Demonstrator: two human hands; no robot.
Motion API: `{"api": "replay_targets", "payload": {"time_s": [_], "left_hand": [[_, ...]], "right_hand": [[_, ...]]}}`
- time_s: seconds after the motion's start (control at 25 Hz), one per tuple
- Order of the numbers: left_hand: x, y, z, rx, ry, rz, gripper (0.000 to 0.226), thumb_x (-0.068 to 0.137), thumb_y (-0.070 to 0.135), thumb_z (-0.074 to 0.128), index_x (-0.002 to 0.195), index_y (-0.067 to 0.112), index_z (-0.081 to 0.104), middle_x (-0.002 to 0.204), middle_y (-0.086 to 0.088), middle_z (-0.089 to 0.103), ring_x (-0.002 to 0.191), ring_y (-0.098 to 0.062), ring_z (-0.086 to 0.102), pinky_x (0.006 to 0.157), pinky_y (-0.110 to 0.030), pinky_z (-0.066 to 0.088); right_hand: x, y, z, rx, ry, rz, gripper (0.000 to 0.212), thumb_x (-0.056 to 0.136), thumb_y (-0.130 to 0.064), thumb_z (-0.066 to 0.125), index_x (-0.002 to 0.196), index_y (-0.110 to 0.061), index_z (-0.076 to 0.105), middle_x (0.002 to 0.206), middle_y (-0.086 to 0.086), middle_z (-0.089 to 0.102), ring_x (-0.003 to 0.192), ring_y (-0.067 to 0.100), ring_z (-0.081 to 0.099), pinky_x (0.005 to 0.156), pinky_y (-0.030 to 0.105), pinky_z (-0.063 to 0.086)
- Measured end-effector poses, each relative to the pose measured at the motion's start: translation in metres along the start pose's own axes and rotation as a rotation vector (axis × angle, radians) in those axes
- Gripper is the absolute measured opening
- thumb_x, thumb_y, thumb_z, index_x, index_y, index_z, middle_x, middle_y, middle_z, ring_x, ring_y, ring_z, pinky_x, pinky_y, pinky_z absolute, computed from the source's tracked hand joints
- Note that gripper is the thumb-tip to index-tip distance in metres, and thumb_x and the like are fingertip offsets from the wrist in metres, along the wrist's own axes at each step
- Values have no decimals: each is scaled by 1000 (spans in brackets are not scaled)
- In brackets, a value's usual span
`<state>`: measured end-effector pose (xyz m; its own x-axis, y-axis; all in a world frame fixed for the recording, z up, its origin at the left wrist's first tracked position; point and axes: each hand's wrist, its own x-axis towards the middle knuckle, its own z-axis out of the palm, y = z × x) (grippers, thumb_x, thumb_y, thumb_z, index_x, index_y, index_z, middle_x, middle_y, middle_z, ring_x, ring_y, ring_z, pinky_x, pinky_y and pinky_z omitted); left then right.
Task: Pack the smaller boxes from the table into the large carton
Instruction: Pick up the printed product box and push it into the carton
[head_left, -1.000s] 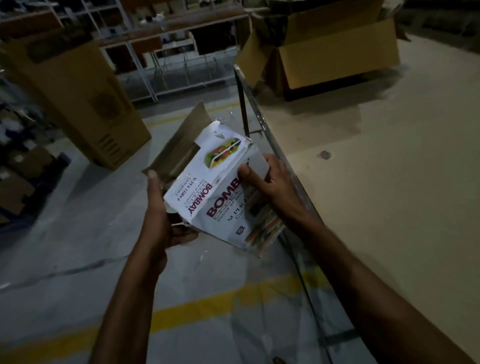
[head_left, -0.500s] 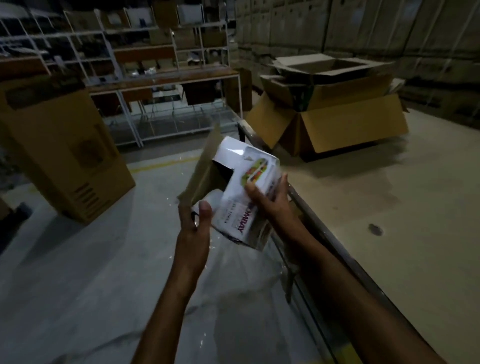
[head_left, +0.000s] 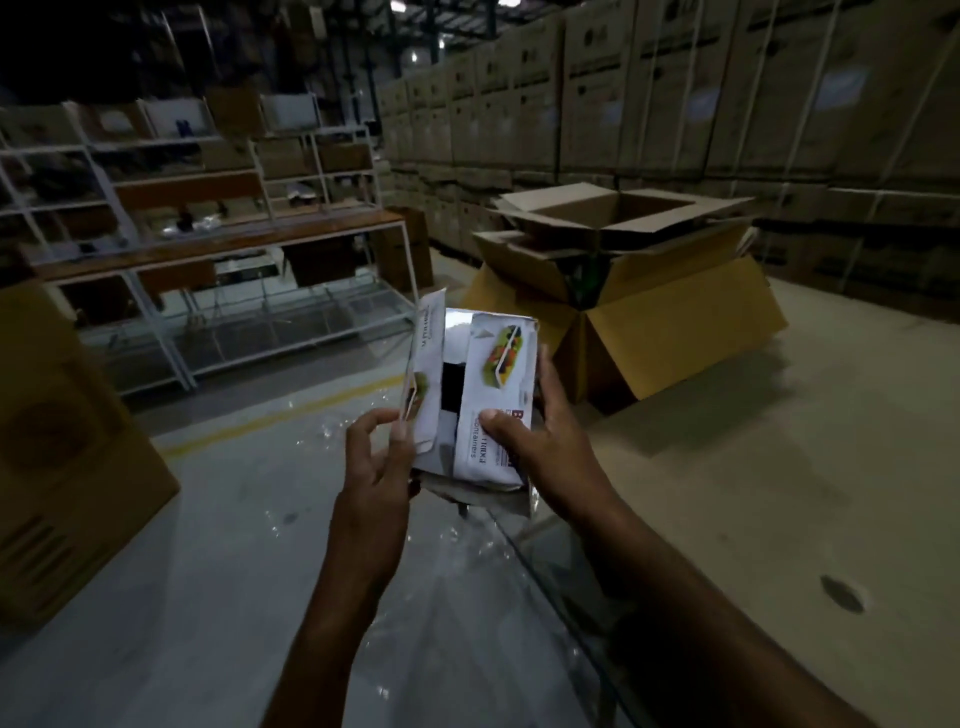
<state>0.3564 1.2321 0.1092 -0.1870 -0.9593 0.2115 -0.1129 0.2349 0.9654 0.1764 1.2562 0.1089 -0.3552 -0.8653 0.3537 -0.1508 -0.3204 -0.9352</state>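
I hold a small white printed box (head_left: 498, 374) upright in front of me, just off the table's left edge. Its left flap stands open and shows a dark inside. My right hand (head_left: 540, 441) grips the box's right side, thumb across the printed front. The open flap's lower edge is pinched between the fingers and thumb of my left hand (head_left: 376, 462). The large brown carton (head_left: 675, 322) stands open on the table (head_left: 779, 493) beyond the box, flaps spread outward.
A tall brown carton (head_left: 62, 457) stands on the floor at the left. White metal shelving with a bench (head_left: 218, 244) lines the back left. Stacked cartons (head_left: 675, 93) form a wall behind the table. A yellow line crosses the grey floor.
My view has lifted toward the carton and the stacked wall. The white box has turned upright in my hands, and my left hand has shifted to pinch its open flap.
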Motion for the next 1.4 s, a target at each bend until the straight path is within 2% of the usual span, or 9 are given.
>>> {"api": "replay_targets", "payload": {"time_s": [0.16, 0.36, 0.56, 0.72, 0.84, 0.92, 1.08, 1.2, 1.4], "left_hand": [[102, -1, 19, 92, 9, 105, 46, 88, 59, 63, 128, 60, 38, 114, 21, 65, 95, -5, 69, 89, -45, 58], [231, 23, 41, 73, 92, 272, 51, 88, 59, 63, 134, 48, 44, 115, 21, 66, 95, 2, 70, 87, -36, 60], [353, 61, 70, 54, 137, 454, 59, 89, 67, 56, 140, 38, 46, 115, 20, 64, 90, 15, 65, 80, -28, 59], [433, 89, 81, 44, 194, 675, 57, 92, 70, 51, 138, 36, 46, 116, 16, 65, 88, 4, 68, 70, -30, 62], [489, 116, 84, -35, 161, 793, 56, 92, 67, 53, 132, 29, 46, 115, 12, 63, 91, 0, 67, 62, -16, 56], [526, 137, 88, -62, 137, 864, 55, 93, 69, 50, 131, 30, 45, 121, 9, 62, 93, -4, 67, 62, -24, 59], [594, 167, 116, -131, -20, 965, 59, 96, 70, 38, 132, 24, 44, 122, 5, 62, 92, -8, 68, 65, -38, 61], [625, 174, 149, -296, -254, 896, 65, 95, 74, 29, 126, 21, 48, 102, 5, 63, 80, -7, 70, 64, -43, 63], [670, 154, 222, -247, -571, 751, 61, 94, 74, 34, 129, 25, 44, 106, 4, 66, 78, -4, 71, 68, -40, 64]], "right_hand": [[95, 12, 5, -9, 19, -107, 89, 85, -38, 78, 148, -62, 20, 153, -12, 47, 131, 12, 58, 101, 48, 56], [223, -13, 1, 27, 10, -204, 88, 91, -22, 76, 159, -44, 23, 141, -15, 53, 120, 11, 65, 90, 43, 61], [336, -51, -6, -97, 79, -373, 84, 95, -26, 72, 161, -34, 22, 127, -37, 46, 110, -18, 58, 93, 26, 57], [409, -69, -4, -72, 140, -479, 77, 96, -19, 69, 160, -28, 27, 140, -11, 55, 116, 2, 65, 87, 28, 60], [459, -89, -2, -53, 214, -523, 69, 97, -13, 65, 157, -22, 32, 140, 4, 58, 111, 12, 70, 78, 24, 59], [484, -102, -3, -71, 279, -559, 64, 98, -13, 64, 155, -18, 35, 135, 6, 63, 106, 15, 73, 78, 25, 59], [524, -111, -11, -210, 425, -627, 55, 103, -19, 58, 153, -12, 35, 134, 9, 63, 107, 15, 72, 81, 26, 59], [543, -107, -27, -294, 507, -647, 49, 106, -21, 51, 151, -10, 33, 136, 9, 60, 112, 12, 69, 84, 24, 57], [569, -70, -76, -362, 614, -460, 57, 102, -18, 58, 152, -17, 31, 128, 6, 63, 102, 11, 73, 77, 24, 59]]}}
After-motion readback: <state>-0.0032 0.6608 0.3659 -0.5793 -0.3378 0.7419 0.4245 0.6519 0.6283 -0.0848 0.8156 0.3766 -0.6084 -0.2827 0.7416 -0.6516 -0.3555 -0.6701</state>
